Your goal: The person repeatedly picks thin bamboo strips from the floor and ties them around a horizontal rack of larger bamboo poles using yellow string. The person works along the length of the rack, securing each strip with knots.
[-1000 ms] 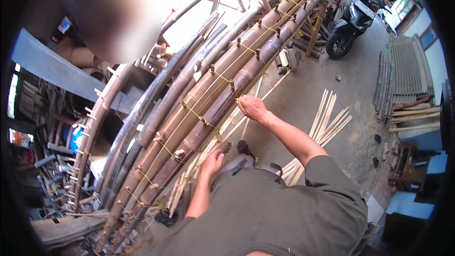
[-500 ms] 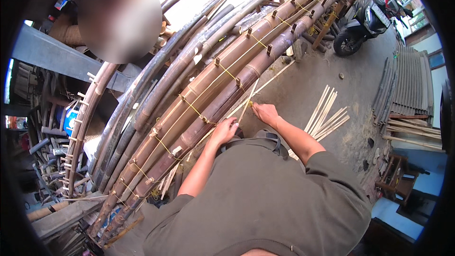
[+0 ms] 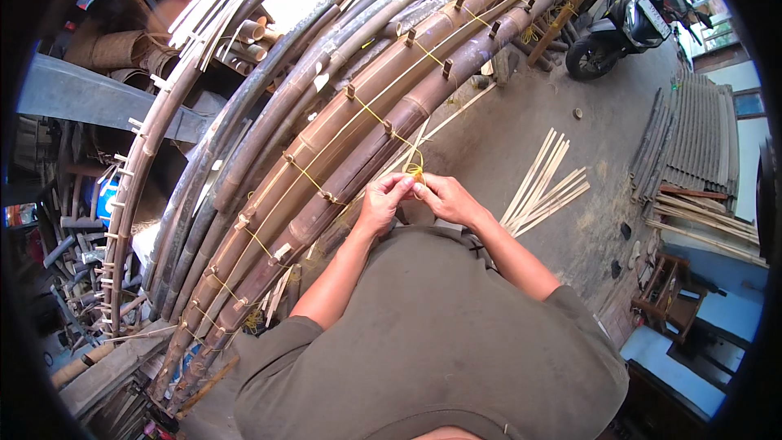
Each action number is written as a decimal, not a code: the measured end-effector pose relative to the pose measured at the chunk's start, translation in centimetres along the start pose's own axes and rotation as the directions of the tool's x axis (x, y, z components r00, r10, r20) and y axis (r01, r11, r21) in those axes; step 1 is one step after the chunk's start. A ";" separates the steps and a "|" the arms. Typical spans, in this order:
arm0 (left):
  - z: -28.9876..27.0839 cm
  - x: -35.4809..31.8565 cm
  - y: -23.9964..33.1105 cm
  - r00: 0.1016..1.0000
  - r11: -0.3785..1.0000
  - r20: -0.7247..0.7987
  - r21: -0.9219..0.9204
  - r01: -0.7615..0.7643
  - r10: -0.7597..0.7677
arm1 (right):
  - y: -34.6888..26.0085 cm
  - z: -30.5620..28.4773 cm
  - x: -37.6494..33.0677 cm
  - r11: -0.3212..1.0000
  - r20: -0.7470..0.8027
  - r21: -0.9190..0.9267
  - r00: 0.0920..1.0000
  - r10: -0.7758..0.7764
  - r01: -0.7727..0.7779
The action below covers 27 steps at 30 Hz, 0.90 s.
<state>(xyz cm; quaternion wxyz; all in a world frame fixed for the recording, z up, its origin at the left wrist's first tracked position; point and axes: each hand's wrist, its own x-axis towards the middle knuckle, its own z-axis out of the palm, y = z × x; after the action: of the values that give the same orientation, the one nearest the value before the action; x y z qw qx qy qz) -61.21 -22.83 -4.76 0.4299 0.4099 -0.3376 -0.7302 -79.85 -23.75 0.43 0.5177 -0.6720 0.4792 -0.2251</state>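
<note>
My left hand point(image 3: 381, 202) and my right hand point(image 3: 448, 200) meet in front of my chest, fingertips pinched together on a loosely looped yellow string point(image 3: 415, 169). A strand of it runs from my fingers up to the purplish bamboo pole point(image 3: 415, 106) beside me. That pole lies alongside a brown bamboo pole point(image 3: 383, 77); short wooden pegs point(image 3: 389, 126) stick out of both, and yellow string crosses between them. Behind my hands, thin pale bamboo strips point(image 3: 456, 122) slant along the near pole. My fingers hide part of the loops.
Several more poles point(image 3: 277, 106) lie beyond on the left, one curved pole point(image 3: 134, 183) set with pale pegs. Split bamboo strips point(image 3: 542, 187) are fanned on the floor to my right. A motorbike point(image 3: 623, 33) stands at the far right, near stacked corrugated sheets point(image 3: 700, 130).
My right hand has come leftward to join my left, and both now pinch the yellow loops. The view has shifted slightly; the blurred round patch at upper left is gone.
</note>
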 end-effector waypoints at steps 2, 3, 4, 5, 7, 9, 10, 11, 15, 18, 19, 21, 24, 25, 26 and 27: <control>0.6 0.5 0.5 1.000 0.997 -0.029 -0.072 0.006 -0.008 | -1.6 -0.8 0.2 0.998 -0.152 -0.065 0.988 -0.016 0.006; 1.1 0.5 1.0 0.999 0.993 -0.037 -0.111 0.028 -0.033 | -1.6 -1.1 0.3 0.999 -0.200 -0.043 0.980 -0.004 -0.005; 1.7 0.6 1.4 0.997 0.987 -0.044 -0.151 0.050 -0.057 | -1.6 -1.3 0.3 0.997 -0.235 -0.054 0.970 -0.057 0.046; 2.2 0.6 1.7 0.998 0.991 -0.048 -0.127 0.030 -0.036 | -1.6 -1.4 0.3 0.993 -0.268 -0.067 0.957 -0.111 0.097; 3.0 0.5 2.3 0.998 0.997 -0.068 -0.080 -0.017 0.012 | -1.8 -1.5 0.3 0.986 -0.308 -0.056 0.937 -0.164 0.155; 3.4 0.6 2.6 0.998 0.995 -0.049 -0.097 -0.034 0.029 | -2.0 -1.4 0.1 0.986 -0.331 -0.004 0.931 -0.156 0.164; 3.5 0.5 2.7 0.998 0.994 -0.042 -0.105 -0.042 0.037 | -2.0 -1.5 0.1 0.987 -0.298 0.015 0.943 -0.149 0.160; 3.6 0.3 2.6 0.997 0.986 -0.065 -0.162 -0.045 0.035 | -1.9 -1.8 0.0 0.987 -0.264 0.033 0.954 -0.142 0.156; 3.7 0.1 2.2 0.998 0.877 -0.065 -0.479 -0.026 -0.006 | 0.9 -2.1 0.8 0.910 -0.144 0.400 0.988 -0.052 0.106; 4.0 0.0 1.9 0.996 0.759 -0.058 -0.651 0.015 -0.070 | 1.6 -2.9 0.4 0.786 0.028 0.613 0.996 0.079 -0.080; 4.3 -0.1 1.5 0.995 0.751 -0.066 -0.660 0.016 -0.079 | 1.2 -3.0 -0.2 0.752 0.068 0.647 0.992 0.111 -0.128; 4.3 0.0 0.4 0.992 0.708 -0.057 -0.706 0.038 -0.110 | 1.4 -3.4 -1.1 0.857 0.099 0.506 0.993 0.057 -0.099; 3.4 0.5 -1.1 0.988 0.620 -0.029 -0.782 0.073 -0.152 | 0.9 -4.8 -2.9 0.921 0.176 0.378 0.984 0.034 -0.099; 3.4 0.6 -1.4 0.987 0.608 -0.036 -0.791 0.068 -0.157 | 0.5 -5.4 -3.4 0.936 0.198 0.338 0.980 0.032 -0.099; 3.4 0.8 -1.7 0.986 0.596 -0.043 -0.801 0.063 -0.161 | 0.5 -5.9 -3.9 0.949 0.221 0.299 0.975 0.030 -0.097; 4.1 0.8 -0.7 0.973 0.612 -0.134 -0.791 0.009 -0.186 | 0.7 -6.1 -4.6 0.943 0.251 0.320 0.968 0.009 -0.092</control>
<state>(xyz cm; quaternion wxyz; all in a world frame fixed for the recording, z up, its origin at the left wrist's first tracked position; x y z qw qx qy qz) -65.39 -22.71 -3.85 0.5571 0.2704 0.0841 -0.7807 -87.06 -22.69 2.89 0.6835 -0.5862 0.3844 -0.2034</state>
